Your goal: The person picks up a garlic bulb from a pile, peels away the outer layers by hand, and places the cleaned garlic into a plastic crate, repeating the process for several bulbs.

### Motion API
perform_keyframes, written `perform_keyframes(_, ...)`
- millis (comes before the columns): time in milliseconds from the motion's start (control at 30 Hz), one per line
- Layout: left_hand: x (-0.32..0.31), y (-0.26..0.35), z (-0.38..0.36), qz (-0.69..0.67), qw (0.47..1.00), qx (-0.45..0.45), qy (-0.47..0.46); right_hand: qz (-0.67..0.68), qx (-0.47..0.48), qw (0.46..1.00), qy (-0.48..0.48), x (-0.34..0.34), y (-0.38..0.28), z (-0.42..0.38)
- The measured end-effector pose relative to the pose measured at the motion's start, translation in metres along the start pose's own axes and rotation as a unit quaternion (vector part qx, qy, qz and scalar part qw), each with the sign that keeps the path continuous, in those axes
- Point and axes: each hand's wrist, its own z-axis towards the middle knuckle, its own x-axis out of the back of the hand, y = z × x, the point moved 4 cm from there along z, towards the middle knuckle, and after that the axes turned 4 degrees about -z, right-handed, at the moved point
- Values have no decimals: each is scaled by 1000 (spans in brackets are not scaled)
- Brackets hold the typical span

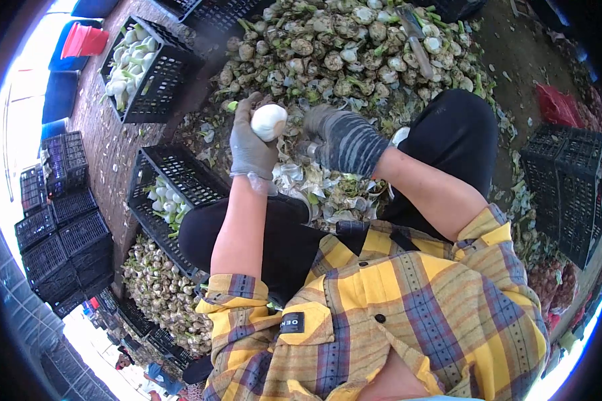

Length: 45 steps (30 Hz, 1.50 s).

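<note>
A peeled white garlic bulb [269, 122] is in my left hand [253, 142], which wears a grey glove. A short green stem end shows at the left of that hand. My right hand [344, 139], in a dark striped glove, is just to the right of the bulb, its fingers blurred and curled; what they hold, if anything, is hidden. Beneath both hands lie loose garlic skins [328, 190]. In front is a large heap of unpeeled garlic bulbs [328, 50], with a long tool [418, 50] lying on its right part.
Black crates of white bulbs stand at the upper left [150, 87] and beside my left knee [180, 177]. More garlic [157, 287] lies at lower left. Stacked crates [67, 240] are at far left, others [563, 180] at right. A red bucket [83, 41] is upper left.
</note>
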Motion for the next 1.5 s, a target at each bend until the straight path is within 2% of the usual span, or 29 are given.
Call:
perform_keyframes(33,-7,-2,-5,-75,996,37,18,67,-10,994,83,-7,8,2)
perform_keyframes(67,-10,-4,-5,4,1000,-7,13,136,-18,977,162,-9,13,5)
perform_keyframes(100,-14,-5,-2,95,992,-80,-16,328,-82,939,55,-12,13,11)
perform_keyframes(133,-11,-14,-3,84,995,-47,7,486,-180,855,-24,-16,13,13)
perform_keyframes(200,-16,-22,-8,79,997,-20,12,503,-61,862,6,-22,7,18)
perform_keyframes(233,-12,-24,-5,79,996,-26,23,540,-189,820,-26,-27,11,15)
perform_keyframes(267,-10,-22,-4,80,996,-33,34,567,-170,806,-23,-26,7,13)
perform_keyframes(333,-3,-4,4,15,992,-97,80,478,-212,852,-2,-27,14,10)
perform_keyframes(367,7,5,10,-22,986,-114,119,325,-117,936,59,-40,38,14)
perform_keyframes(400,17,9,13,-59,977,-129,158,408,-233,883,1,-21,19,9)
perform_keyframes(467,21,-4,8,-40,985,-31,168,246,-196,947,68,-28,40,10)
perform_keyframes(533,8,-29,-11,12,984,74,163,145,-147,973,107,-21,34,12)
perform_keyframes(567,0,-36,-17,8,990,116,82,94,-123,980,126,-19,28,12)
perform_keyframes(600,-7,-44,-21,4,987,158,2,91,-136,983,77,-12,12,9)
perform_keyframes(633,3,-67,-5,-86,984,150,-38,182,-106,973,97,-22,15,9)
perform_keyframes(667,9,-69,-3,-115,980,161,-11,272,-75,953,114,-31,20,9)
perform_keyframes(733,28,-84,22,-227,960,162,-11,268,-40,954,125,-25,23,10)
perform_keyframes(800,44,-64,28,-223,952,183,100,258,-20,958,120,-16,20,8)
perform_keyframes(833,49,-51,40,-290,928,153,177,249,-13,962,110,-7,16,6)
perform_keyframes(900,69,-14,60,-281,933,108,199,309,-48,945,97,-15,19,3)
perform_keyframes(1000,94,70,86,-240,940,9,244,197,-63,978,0,-25,23,3)
perform_keyframes(1033,111,104,104,-180,951,-55,246,162,-2,986,26,-25,20,1)
perform_keyframes(1100,129,171,125,-206,944,-153,206,248,-53,967,15,-16,6,3)
perform_keyframes(1167,148,234,147,-150,961,-216,81,269,-69,961,8,-9,2,7)
perform_keyframes(1200,141,245,139,-136,948,-217,191,246,-70,967,3,-8,3,8)
perform_keyframes(1267,140,247,144,-137,947,-206,204,199,-71,977,-6,-7,7,11)
perform_keyframes(1333,172,217,174,-126,967,-153,160,183,-88,979,-21,-13,14,9)
perform_keyframes(1400,175,157,186,-200,933,-92,284,232,-154,960,-42,-19,17,8)
perform_keyframes(1500,164,81,198,-49,953,9,300,181,-98,976,-67,-9,11,11)
